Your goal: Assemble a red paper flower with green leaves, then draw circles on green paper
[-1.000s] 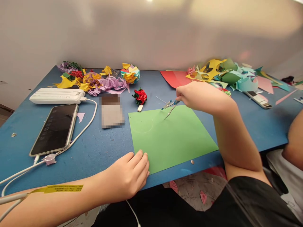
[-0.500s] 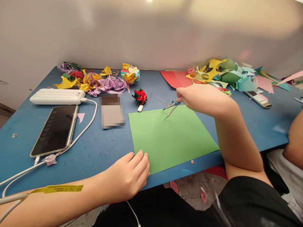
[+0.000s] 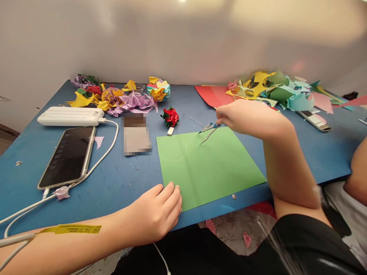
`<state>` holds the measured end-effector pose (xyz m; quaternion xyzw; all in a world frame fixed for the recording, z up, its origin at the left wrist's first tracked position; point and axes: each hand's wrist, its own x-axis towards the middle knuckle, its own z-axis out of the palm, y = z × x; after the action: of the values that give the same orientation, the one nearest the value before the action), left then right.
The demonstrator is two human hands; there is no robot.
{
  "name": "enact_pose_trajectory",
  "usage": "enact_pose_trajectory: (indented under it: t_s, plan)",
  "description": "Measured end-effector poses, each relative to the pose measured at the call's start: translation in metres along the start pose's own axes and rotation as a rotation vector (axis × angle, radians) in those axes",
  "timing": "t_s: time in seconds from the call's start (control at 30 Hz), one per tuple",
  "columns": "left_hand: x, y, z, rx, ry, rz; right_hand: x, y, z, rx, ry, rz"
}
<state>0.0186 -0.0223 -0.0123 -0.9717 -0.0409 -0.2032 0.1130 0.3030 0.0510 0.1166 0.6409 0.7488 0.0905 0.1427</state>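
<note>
A sheet of green paper [image 3: 212,172] lies on the blue table, with a faint curved line drawn near its left edge. My left hand [image 3: 160,210] rests on the sheet's near left corner, fingers stretched out and lying on the paper. Over the far part of the sheet, my right hand [image 3: 241,116] pinches the top of a drawing compass [image 3: 210,131]. The compass is tilted with its legs apart, and one leg reaches the paper. A small white eraser [image 3: 170,131] and a red and green paper ball [image 3: 170,116] sit just past the far left edge.
At left are a white power bank [image 3: 70,116], a cabled phone [image 3: 67,156] and a blurred-out flat item [image 3: 137,135]. Paper flowers [image 3: 111,97] stand behind. Red paper [image 3: 210,95], coloured scraps [image 3: 266,88] and another phone [image 3: 314,120] lie at right, near another person's arm [image 3: 358,172].
The whole view shifts very slightly. Both hands, the compass and the green sheet keep nearly the same positions. A red strip now shows at the far right where a pink one was.
</note>
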Motion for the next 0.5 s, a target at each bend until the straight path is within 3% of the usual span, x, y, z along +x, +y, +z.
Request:
enact_pose_trajectory:
  t_s: [0.3, 0.5]
  plan:
    - [0.000, 0.000, 0.002, 0.006, -0.006, 0.000, -0.006, -0.001, -0.005, -0.076, -0.126, -0.006]
    - [0.001, 0.000, 0.001, 0.004, 0.001, 0.002, -0.013, -0.004, -0.001, -0.093, -0.080, -0.020]
